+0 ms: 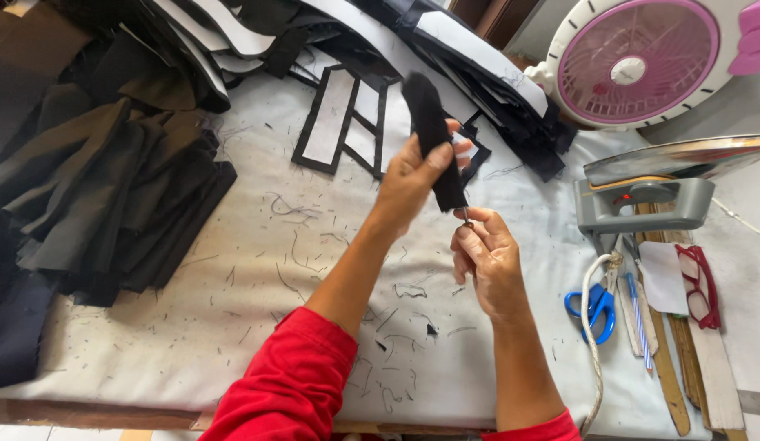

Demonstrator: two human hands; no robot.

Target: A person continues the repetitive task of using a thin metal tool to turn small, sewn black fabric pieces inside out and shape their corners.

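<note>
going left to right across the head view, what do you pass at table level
Pile of dark folded fabric pieces → left hand gripping a black fabric strip → right hand pinching a small metal tool → blue-handled scissors → grey clothes iron → red-framed glasses.

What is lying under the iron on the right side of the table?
Under the iron: wooden rulers, blue-handled scissors, a striped pencil. Their upper ends are covered.
</note>
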